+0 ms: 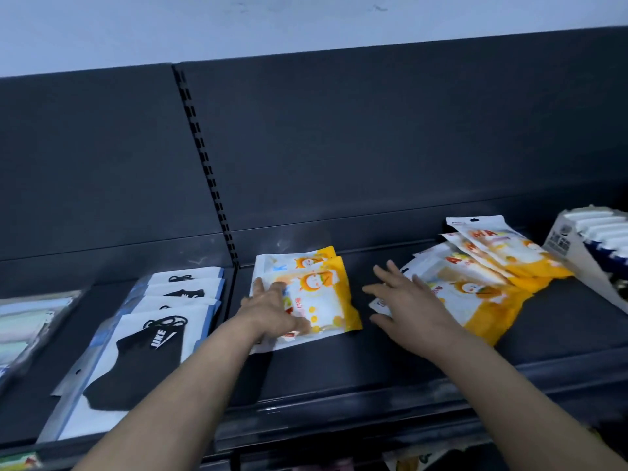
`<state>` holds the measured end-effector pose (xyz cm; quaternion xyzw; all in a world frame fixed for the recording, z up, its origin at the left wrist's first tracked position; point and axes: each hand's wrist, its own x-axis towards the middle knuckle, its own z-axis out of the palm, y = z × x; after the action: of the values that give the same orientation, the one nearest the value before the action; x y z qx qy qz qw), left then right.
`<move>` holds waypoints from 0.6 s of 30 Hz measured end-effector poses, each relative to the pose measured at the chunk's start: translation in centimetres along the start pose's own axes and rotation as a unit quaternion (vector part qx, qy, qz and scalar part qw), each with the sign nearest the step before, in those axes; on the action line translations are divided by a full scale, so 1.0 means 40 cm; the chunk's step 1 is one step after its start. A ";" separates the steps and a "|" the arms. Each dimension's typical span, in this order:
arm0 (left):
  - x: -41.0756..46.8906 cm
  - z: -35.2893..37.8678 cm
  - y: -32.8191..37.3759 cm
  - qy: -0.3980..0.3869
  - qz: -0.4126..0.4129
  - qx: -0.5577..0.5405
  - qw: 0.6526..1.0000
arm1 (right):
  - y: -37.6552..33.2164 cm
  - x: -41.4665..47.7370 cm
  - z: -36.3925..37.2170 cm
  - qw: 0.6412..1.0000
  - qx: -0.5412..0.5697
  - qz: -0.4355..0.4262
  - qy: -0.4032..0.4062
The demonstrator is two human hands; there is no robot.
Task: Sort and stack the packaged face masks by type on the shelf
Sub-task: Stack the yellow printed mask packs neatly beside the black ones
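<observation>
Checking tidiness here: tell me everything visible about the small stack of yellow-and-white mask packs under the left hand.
The small stack shows two flat, glossy plastic packs, white with yellow right edges and an orange cartoon face. The upper one sits slightly nearer the front, leaving the lower one's far edge showing. It lies flat on the dark shelf, just right of the slotted upright. The left hand rests on its left part, fingers spread.
</observation>
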<state>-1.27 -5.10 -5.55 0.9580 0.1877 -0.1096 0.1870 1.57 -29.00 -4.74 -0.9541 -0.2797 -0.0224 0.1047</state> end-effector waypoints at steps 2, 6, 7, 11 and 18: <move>-0.007 -0.001 0.044 0.052 0.007 0.034 0.998 | 0.045 -0.023 -0.030 0.999 -0.031 0.034 0.018; -0.026 0.045 0.203 0.120 0.173 0.002 0.978 | 0.121 -0.071 -0.062 0.985 -0.093 0.134 -0.058; -0.033 0.067 0.246 0.103 0.201 -0.006 0.974 | 0.144 -0.082 -0.059 0.980 -0.106 0.145 -0.086; -0.038 0.144 0.342 0.088 0.228 -0.030 0.969 | 0.223 -0.116 -0.039 0.982 -0.096 0.131 -0.098; -0.079 0.128 0.322 0.299 0.102 -0.204 0.927 | 0.280 -0.113 -0.043 0.997 -0.054 0.055 0.032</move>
<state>0.29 -19.23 -5.22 0.9015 0.1547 0.2422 0.3236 3.81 -40.97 -5.61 -0.9711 -0.2216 -0.0617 0.0631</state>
